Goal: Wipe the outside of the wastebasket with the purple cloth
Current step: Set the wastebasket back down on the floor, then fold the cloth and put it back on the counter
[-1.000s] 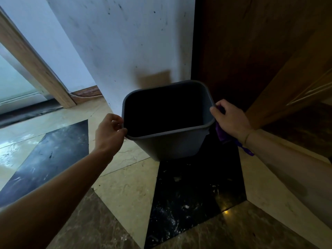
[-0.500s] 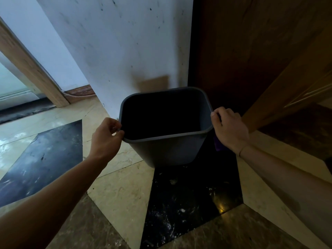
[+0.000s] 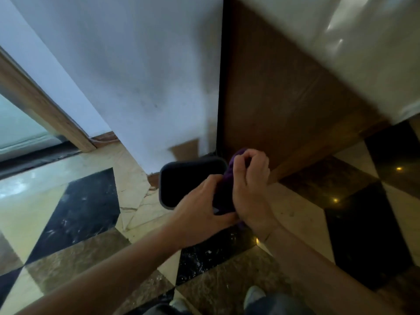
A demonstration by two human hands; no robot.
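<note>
Patterned marble floor (image 3: 75,201), white wall (image 3: 136,76) meeting brown wood panel (image 3: 284,98). Dark wastebasket (image 3: 181,176) sits at that corner, mouth up. Right hand (image 3: 250,189) fingers (image 3: 238,162) bunched around purple cloth (image 3: 227,192); left hand (image 3: 200,214) pinches the cloth's lower end over the basket.

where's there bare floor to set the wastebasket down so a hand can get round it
Free: the tiled floor left of the wastebasket, out to the glass door sill, and the tiles right of the right hand. Crowded: behind the basket, white wall and wooden panel meet; in front, left hand and purple cloth.
</note>
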